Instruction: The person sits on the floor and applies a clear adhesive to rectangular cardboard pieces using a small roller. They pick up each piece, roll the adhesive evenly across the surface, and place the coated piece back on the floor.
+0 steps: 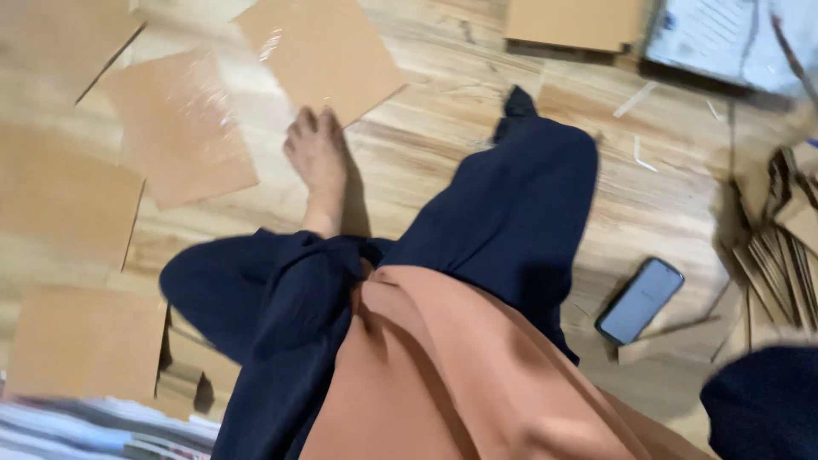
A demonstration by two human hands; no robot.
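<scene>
Rests the left hand (317, 158) open and flat on the wooden floor (443, 145), fingertips at the near corner of a cardboard sheet (319, 51), gripping nothing; shows no right hand. Risks pushing the glossy sheet away instead of catching it

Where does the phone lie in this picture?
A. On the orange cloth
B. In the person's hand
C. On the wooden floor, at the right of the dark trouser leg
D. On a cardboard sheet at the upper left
C. The phone lies screen up on the wooden floor, to the right of the dark trouser leg; no hand shows holding it, and the cardboard sheets at the upper left bear nothing.
</scene>
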